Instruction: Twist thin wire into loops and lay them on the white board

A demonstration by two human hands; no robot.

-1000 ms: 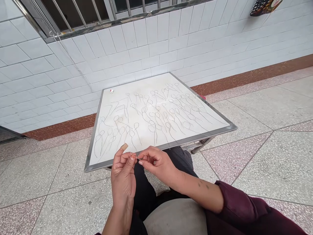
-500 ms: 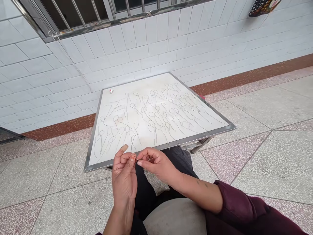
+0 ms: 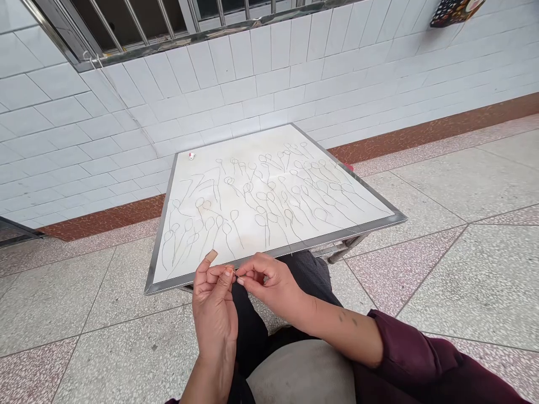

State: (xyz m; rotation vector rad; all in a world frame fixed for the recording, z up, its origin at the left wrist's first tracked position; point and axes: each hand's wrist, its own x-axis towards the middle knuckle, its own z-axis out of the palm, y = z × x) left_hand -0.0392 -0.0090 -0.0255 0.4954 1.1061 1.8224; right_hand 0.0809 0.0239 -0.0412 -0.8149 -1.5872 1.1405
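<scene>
Both hands up in front of the near edge of the desk (image 3: 172, 281), fingertips almost meeting. Left hand (image 3: 214, 314): thumb and fingertip pinching a thin strand (image 3: 234, 272), palm side toward camera, one finger raised with a tan wrap (image 3: 212, 255) at its tip. Right hand (image 3: 278, 286): thumb and finger pinching the strand just beside the left thumb. Strand shows in the small gap between the two pinches; fingers cover most of it, can't tell its full shape. Looped strands (image 3: 266, 233) spread over the white top, mostly loop plus tail, some overlapping. Small red-and-white item (image 3: 192, 156) near far left corner. Tiled wall (image 3: 261, 67) behind
</scene>
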